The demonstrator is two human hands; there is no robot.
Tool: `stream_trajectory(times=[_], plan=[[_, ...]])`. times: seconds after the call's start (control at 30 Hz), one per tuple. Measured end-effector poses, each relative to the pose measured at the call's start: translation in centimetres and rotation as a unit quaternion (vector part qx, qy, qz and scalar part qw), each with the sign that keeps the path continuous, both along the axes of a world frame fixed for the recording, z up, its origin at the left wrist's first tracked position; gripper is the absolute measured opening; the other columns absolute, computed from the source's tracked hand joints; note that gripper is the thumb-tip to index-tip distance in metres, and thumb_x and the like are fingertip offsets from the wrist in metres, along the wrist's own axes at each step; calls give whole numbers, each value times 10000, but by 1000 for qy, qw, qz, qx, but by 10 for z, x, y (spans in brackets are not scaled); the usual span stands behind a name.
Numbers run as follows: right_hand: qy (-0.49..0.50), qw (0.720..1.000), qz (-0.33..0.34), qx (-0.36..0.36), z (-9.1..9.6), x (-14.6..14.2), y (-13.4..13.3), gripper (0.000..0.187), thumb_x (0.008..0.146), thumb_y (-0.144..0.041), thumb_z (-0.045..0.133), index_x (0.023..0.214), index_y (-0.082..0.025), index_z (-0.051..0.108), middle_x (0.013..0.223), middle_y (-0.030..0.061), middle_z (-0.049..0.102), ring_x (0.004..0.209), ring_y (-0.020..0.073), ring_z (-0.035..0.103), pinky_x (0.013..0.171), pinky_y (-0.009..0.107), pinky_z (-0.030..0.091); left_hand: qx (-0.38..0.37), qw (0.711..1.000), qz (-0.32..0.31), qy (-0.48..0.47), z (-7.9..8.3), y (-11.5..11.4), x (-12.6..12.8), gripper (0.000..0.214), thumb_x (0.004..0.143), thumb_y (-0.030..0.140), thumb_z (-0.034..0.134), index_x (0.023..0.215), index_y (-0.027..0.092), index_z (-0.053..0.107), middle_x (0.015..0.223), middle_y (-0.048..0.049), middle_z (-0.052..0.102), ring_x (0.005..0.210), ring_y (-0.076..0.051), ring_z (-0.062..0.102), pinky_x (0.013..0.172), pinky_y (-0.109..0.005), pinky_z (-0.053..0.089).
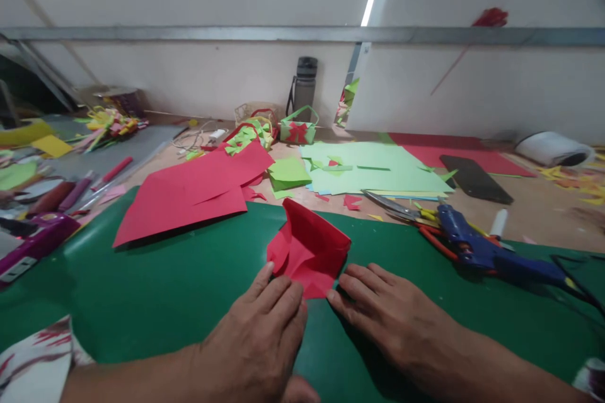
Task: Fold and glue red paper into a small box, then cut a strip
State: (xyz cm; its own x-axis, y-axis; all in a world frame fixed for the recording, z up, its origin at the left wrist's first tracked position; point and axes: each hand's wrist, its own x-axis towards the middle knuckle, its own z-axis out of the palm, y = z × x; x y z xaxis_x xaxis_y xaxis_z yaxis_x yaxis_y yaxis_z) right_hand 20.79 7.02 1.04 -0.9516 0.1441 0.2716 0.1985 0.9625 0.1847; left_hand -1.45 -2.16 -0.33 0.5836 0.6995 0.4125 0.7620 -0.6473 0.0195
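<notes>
A folded sheet of red paper [317, 255] sits on the green mat [189, 289], its back and side walls raised and its inside facing me. My left hand [265, 321] has its fingers closed on the near left edge of this paper; the thumb is mostly hidden beneath the hand. At the near right corner, my right hand [387, 302] pinches the paper with fingers held close together. Beyond it lie larger red sheets [189, 189] and small green squares [289, 171].
Scissors [392, 206] and a blue glue gun [491, 258] lie to the right. Pale green sheets [378, 164], a black phone [475, 179], a small green paper basket [297, 131] and a bottle [305, 85] are farther back. At left are markers [75, 192] and a purple tool [38, 242].
</notes>
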Motion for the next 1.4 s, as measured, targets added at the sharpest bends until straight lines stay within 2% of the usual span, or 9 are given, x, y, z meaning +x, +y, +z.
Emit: stream_trajectory(times=[0.07,0.17,0.5,0.63,0.77,0.9,1.03,1.2,1.4], plan=[[17,1000,2,7,-1,-2,0,299,907,-128,350,1026,-142,624,892,105,661,819,238,575,711,387,456,-32,999,6,19,5,1,1,685,832,676,407,1026,57,626,993,-154,625,931,-286,534,973,-471,371],[26,1000,8,8,-2,-3,2,317,908,-128,336,1024,-150,630,869,106,664,814,235,585,692,376,458,-55,997,-6,52,13,3,0,605,828,620,494,1010,62,641,971,-135,632,898,-262,523,917,-413,408],[25,1000,16,10,0,-3,3,354,911,-125,302,1020,-153,637,880,116,667,846,250,591,710,392,458,-100,993,-24,57,20,5,-2,559,786,573,609,1009,61,634,960,-135,618,902,-271,501,872,-380,423],[45,994,-33,-99,0,-5,-2,318,894,-85,351,1032,-169,625,883,103,634,808,211,568,708,355,456,-129,991,-35,1,17,6,-5,433,853,459,576,1053,76,598,937,-126,606,900,-271,500,859,-411,427],[82,954,-140,-250,1,-15,-7,203,895,-113,443,905,-173,636,836,78,613,786,189,538,679,309,433,-169,977,-8,-133,7,12,-5,230,917,286,477,1067,123,537,960,-108,587,865,-243,495,761,-387,450],[87,915,-214,-330,5,-27,-8,103,833,-121,572,850,-194,642,822,42,630,805,194,527,720,335,392,-206,960,39,-187,2,20,-1,136,898,214,455,995,161,535,938,-85,582,836,-231,483,729,-390,443],[87,897,-228,-368,4,-33,-10,83,789,-113,634,786,-196,624,807,11,632,825,192,515,748,350,335,-204,960,49,-187,2,22,3,147,892,171,432,962,156,561,927,-88,575,828,-230,474,709,-385,433],[83,896,-222,-375,1,-36,-13,117,792,-104,627,721,-182,577,756,-6,606,800,180,506,754,354,296,-167,970,60,-165,0,23,8,225,916,164,396,805,152,591,835,-78,559,754,-199,463,637,-325,411],[82,891,-225,-387,1,-36,-13,120,786,-100,637,714,-180,584,749,-10,597,798,175,502,758,353,277,-137,974,57,-169,-3,24,10,247,917,161,418,740,152,591,782,-61,540,721,-180,458,616,-303,381]])
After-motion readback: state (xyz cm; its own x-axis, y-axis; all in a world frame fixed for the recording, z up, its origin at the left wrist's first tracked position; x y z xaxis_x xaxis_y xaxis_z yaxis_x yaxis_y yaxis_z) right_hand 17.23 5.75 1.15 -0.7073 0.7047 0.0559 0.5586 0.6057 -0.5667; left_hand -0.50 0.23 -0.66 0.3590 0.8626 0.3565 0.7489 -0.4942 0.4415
